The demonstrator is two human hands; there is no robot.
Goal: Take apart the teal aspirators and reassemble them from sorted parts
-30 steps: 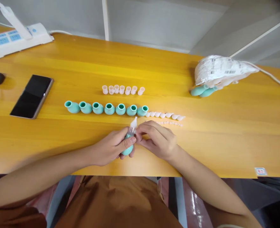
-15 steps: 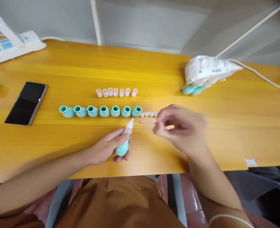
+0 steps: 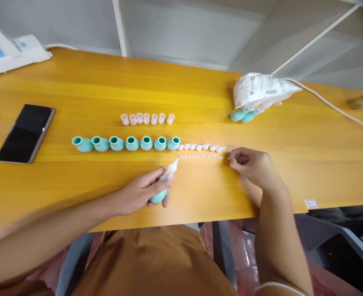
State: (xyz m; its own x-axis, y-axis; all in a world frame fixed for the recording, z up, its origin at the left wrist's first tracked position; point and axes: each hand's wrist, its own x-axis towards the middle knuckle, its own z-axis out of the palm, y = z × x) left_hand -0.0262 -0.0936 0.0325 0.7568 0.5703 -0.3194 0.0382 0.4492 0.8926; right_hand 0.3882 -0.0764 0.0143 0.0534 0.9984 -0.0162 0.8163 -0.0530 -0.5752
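My left hand (image 3: 152,190) is wrapped round a nasal aspirator with a teal bulb (image 3: 158,197), a clear middle piece and a white tip (image 3: 173,165) pointing up and right. My right hand (image 3: 252,164) is pinched at the right end of a row of tiny pale beads or rings (image 3: 200,156); whether something small is between its fingertips I cannot make out. Just behind those lies a row of white tips (image 3: 199,147). To the left stand several teal bulbs (image 3: 132,143) with open mouths, and behind them several clear pinkish cups (image 3: 146,118).
A white plastic bag (image 3: 257,90) with teal bulbs (image 3: 244,115) beside it sits at the back right, by a white cable (image 3: 329,98). On the left are a phone (image 3: 24,133) and a power strip (image 3: 30,53). A small sticker (image 3: 311,203) marks the front edge.
My right hand has moved right, from over the rows of small parts to their right end, uncovering them. My left hand keeps hold of the aspirator. The view has shifted slightly.
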